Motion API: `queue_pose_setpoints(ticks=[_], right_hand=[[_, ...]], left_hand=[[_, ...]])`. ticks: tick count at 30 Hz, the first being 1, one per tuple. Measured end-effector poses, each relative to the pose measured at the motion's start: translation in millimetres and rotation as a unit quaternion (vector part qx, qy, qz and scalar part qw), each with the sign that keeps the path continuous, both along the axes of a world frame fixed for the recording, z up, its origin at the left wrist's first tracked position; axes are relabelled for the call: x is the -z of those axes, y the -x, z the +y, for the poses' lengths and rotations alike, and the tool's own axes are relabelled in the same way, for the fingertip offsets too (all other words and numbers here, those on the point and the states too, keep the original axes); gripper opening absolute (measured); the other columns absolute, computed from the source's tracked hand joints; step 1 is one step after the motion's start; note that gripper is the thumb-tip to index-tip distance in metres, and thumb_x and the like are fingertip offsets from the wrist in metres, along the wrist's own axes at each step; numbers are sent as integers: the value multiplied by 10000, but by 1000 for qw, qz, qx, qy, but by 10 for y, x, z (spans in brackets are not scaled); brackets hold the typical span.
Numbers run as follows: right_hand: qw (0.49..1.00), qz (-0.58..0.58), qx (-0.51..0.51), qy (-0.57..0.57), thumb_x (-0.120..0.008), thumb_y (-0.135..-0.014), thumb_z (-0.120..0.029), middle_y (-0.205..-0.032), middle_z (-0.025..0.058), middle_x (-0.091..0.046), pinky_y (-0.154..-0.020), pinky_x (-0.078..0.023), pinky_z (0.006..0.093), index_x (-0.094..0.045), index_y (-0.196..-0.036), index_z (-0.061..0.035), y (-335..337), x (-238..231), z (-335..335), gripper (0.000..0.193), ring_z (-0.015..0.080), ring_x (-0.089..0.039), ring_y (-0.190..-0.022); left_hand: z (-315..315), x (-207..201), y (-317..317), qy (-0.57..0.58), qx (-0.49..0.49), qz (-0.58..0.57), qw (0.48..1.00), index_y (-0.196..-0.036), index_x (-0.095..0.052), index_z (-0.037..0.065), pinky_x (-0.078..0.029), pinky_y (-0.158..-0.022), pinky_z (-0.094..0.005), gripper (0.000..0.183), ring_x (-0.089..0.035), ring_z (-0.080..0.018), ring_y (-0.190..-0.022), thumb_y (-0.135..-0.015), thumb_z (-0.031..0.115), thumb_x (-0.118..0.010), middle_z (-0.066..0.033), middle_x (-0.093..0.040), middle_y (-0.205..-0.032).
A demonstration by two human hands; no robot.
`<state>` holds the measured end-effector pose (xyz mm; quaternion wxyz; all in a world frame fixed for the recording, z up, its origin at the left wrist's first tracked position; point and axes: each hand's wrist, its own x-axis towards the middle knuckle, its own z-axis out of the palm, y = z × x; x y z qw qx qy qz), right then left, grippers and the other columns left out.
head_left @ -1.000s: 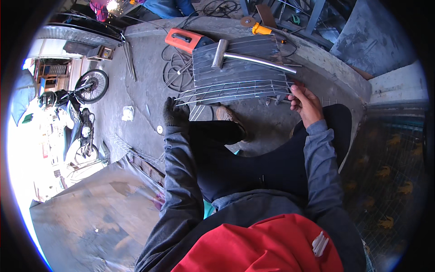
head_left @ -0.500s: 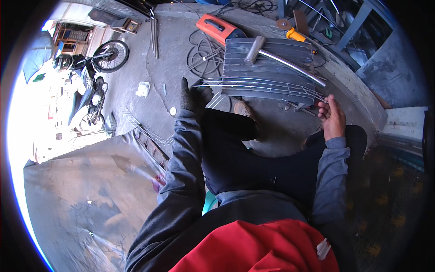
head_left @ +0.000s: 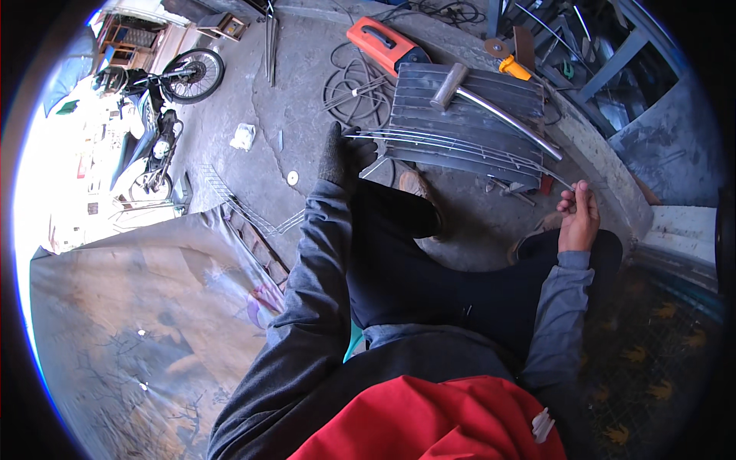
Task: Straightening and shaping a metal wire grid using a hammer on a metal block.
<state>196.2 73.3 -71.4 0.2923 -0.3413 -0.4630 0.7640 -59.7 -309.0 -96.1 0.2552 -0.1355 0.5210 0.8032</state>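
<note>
A long, narrow wire lattice (head_left: 475, 147) of thin metal rods spans between my hands and curves slightly. My left hand (head_left: 345, 159), in a dark glove, closes around its left end, thumb pointing away from me. Bare, my right hand (head_left: 579, 218) pinches the right end between thumb and fingers. Beneath the lattice is a dark slatted metal plate (head_left: 418, 103). On the plate lies a hammer (head_left: 452, 84) with a steel head, its shiny handle slanting toward my right hand.
Beyond the plate stand an orange machine (head_left: 383, 44) and a yellow angle grinder (head_left: 514, 67), with coiled cable (head_left: 345, 96) nearby. More wire lattice (head_left: 238, 201) lies at the left. A motorbike (head_left: 157, 115) stands far left; metal frames (head_left: 613, 73) lean at the right.
My right hand has moved slightly right and nearer me, still holding the lattice. The surroundings have shifted a little in view with my head; the hammer stays on the plate.
</note>
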Motion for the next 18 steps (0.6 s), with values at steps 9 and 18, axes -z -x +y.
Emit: queue_pose_setpoints(ticks=[9, 18], right_hand=[[998, -33, -48, -9, -659, -973, -311, -841, 17, -667, -653, -447, 230, -654, -1023, -90, 9, 40, 1, 227, 65, -567, -695], [998, -26, -49, 5, -662, -970, -295, -845, 35, -679, -639, -469, 225, -643, -1016, -87, -10, 48, 0, 214, 71, -582, -695]], left_hand=[[10, 75, 41, 29, 7, -10, 999, -1348, -463, 20, -533, -873, -444, 590, -658, -313, -941, -1000, 495, -453, -179, -661, -1089], [43, -38, 49, -8, 6, -61, 998, -1354, -480, -5, -516, -932, -482, 725, -651, -349, -991, -972, 610, -441, -211, -660, -1134]])
